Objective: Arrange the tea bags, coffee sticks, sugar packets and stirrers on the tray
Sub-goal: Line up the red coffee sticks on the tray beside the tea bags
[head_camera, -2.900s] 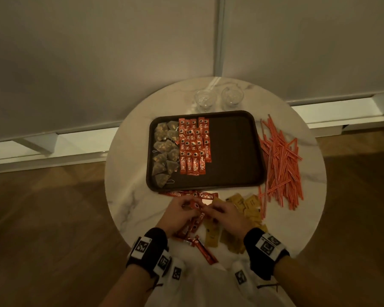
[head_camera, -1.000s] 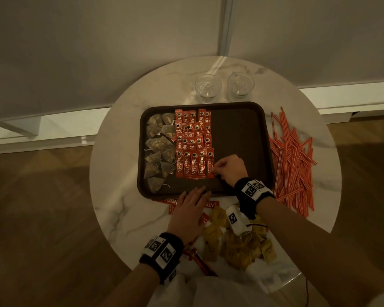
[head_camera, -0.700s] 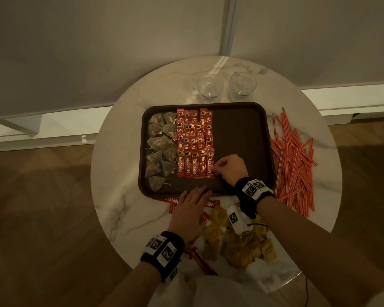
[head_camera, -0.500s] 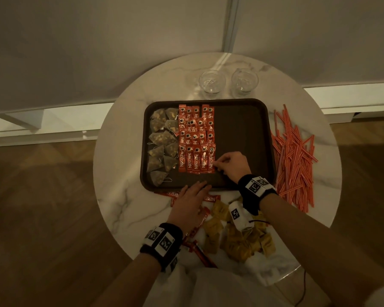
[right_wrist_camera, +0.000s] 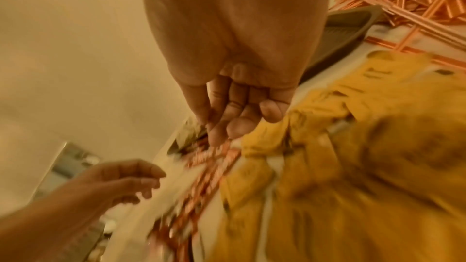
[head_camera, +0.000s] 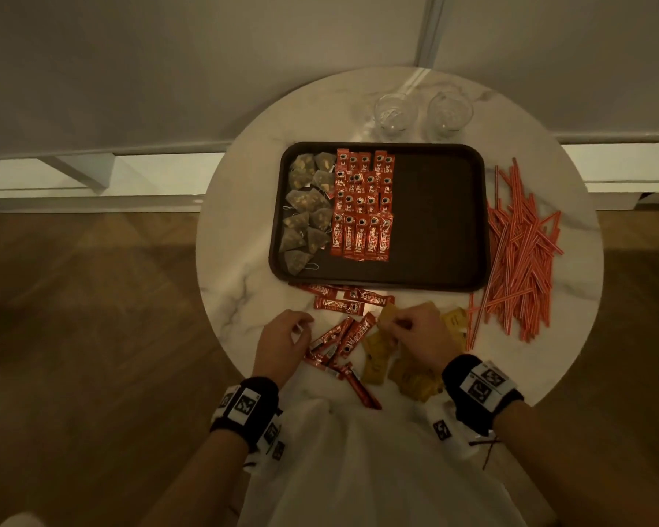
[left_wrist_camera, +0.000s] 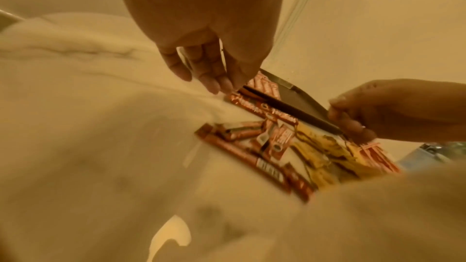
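hovering over the near edge of the round marble table (head_camera: 240, 275), both hands are low above the loose packets and neither plainly has hold of anything. the left hand (head_camera: 282, 342) has its fingers loosely curled, its fingertips (left_wrist_camera: 214, 85) pointing down just above the scattered coffee sticks (head_camera: 343, 338) and apart from them as far as the left wrist view shows. the right hand (head_camera: 415, 338) is curled a little more, its fingertips (right_wrist_camera: 237, 128) close over the heap of yellow sugar packets (head_camera: 377, 355) where it meets the red sticks; whether they pinch a packet i cannot tell, since the right wrist view is blurred there. a few more coffee sticks lie flat against the tray's near rim. the dark tray (head_camera: 438, 222) sits in the middle of the table: pyramid tea bags (head_camera: 305, 211) fill its left edge in a column, and rows of coffee sticks (head_camera: 362, 211) stand just beside them, with the right half of the tray bare. the orange stirrers (head_camera: 518, 252) lie in a loose pile along the table's right edge, beside the tray. two clear glasses (head_camera: 421, 114) stand at the far edge, behind the tray.
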### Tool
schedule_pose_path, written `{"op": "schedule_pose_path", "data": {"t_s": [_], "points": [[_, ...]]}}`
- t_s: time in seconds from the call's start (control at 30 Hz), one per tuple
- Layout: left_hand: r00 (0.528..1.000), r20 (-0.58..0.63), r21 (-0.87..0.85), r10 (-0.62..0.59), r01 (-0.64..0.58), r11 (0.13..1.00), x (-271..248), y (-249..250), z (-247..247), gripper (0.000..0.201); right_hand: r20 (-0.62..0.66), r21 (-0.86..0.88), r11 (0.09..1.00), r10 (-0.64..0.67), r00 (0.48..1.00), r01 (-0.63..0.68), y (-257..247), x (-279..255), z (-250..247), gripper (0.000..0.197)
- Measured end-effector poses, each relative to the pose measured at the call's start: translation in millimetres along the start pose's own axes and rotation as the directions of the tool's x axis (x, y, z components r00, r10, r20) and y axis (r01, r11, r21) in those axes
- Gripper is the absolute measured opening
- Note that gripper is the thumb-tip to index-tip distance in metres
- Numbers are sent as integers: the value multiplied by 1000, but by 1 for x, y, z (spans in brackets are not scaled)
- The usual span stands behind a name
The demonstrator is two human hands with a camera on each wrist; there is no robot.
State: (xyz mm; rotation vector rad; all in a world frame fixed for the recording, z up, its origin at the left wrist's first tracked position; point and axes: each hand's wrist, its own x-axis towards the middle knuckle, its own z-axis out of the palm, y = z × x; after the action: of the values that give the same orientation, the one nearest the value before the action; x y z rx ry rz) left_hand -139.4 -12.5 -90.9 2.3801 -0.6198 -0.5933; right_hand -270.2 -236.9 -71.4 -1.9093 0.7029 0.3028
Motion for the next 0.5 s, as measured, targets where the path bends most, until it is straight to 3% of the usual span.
{"op": "schedule_pose_path", "data": {"t_s": [0.13, 0.23, 0.33, 0.5], "points": [[997, 68, 39, -41, 38, 998, -19, -14, 7, 18, 202, -219, 975, 80, 976, -34, 15, -15, 25, 30], [996, 92, 93, -11, 2, 996, -25, -13, 16, 23, 252, -394, 919, 110, 961, -2, 6, -17, 41, 35], [996, 92, 117, 14, -25, 993, -26, -2, 22, 22, 270, -696, 698, 36, 962, 169, -16, -20, 55, 43], [993, 112, 176, 28, -48, 983, -23, 13, 28, 21, 349, -836, 449, -9, 937, 316, -33, -17, 79, 35]]}}
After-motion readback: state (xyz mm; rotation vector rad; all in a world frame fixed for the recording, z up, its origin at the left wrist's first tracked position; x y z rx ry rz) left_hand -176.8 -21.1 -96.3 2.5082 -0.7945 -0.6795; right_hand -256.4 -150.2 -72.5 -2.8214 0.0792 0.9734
